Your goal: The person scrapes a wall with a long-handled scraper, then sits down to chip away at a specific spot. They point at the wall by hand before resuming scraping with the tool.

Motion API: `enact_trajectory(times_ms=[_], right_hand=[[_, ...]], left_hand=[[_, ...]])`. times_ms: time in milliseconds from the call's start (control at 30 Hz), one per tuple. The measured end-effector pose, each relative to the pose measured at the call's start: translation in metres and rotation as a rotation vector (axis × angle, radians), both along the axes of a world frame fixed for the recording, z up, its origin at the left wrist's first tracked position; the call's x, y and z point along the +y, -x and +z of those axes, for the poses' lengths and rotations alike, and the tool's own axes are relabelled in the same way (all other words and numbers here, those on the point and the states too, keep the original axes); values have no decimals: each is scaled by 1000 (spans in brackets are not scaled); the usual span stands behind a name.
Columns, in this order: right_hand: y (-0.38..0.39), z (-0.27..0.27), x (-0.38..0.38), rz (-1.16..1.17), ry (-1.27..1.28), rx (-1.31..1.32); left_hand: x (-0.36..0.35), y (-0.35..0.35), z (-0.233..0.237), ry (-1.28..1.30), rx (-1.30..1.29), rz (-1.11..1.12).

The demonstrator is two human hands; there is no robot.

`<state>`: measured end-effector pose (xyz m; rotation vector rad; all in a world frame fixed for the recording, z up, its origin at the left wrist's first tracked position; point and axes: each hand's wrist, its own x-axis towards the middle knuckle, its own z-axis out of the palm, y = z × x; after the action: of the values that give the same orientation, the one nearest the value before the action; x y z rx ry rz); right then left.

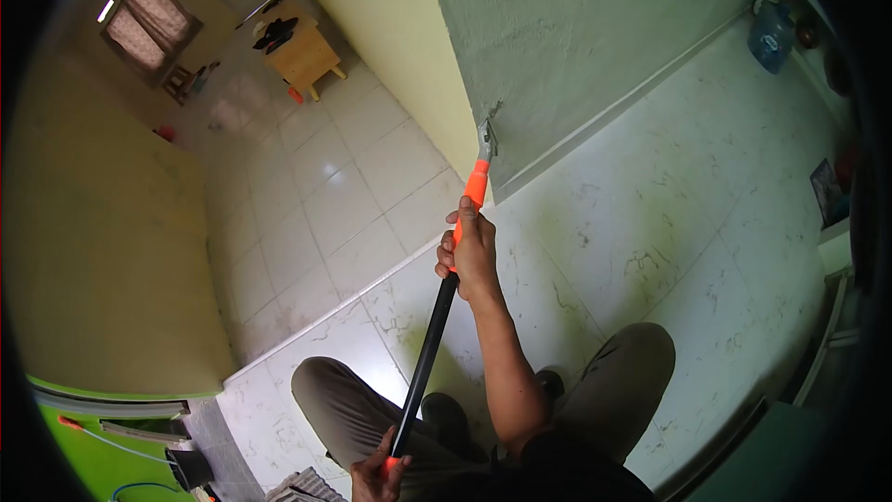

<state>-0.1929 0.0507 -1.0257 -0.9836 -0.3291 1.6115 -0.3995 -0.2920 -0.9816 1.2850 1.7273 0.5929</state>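
Pole [429, 353]: likely stiff; we'd hold its orange sleeve [477, 182].
Right grip [475, 251]: wrapping sleeve.
Left grip [373, 474]: around 7-o'clock end.

Wall [595, 46] beyond tool [428, 335], open floor [339, 200] left

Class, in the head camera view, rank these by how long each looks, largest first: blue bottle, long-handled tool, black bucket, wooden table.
1. Long-handled tool
2. Wooden table
3. Blue bottle
4. Black bucket

This is apparent size only; the table stands farther off, so its true rank is unsure.
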Motion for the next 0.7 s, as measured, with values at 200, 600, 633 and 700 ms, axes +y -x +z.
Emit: enact_trajectory(times_ms=[200, 600, 633, 700], right_hand=[[-5, -1, 7, -27, 10, -4], [-4, 3, 15, -37, -50, -67], [-17, 1, 24, -51, -28, -66], [-45, 3, 35, -76, -98, -104]], left_hand=[[11, -3, 6, -54, 4, 6], [20, 0, -6, 10, -70, 52], [24, -6, -12, 35, -75, 58], [47, -32, -14, 112, -115, -1]])
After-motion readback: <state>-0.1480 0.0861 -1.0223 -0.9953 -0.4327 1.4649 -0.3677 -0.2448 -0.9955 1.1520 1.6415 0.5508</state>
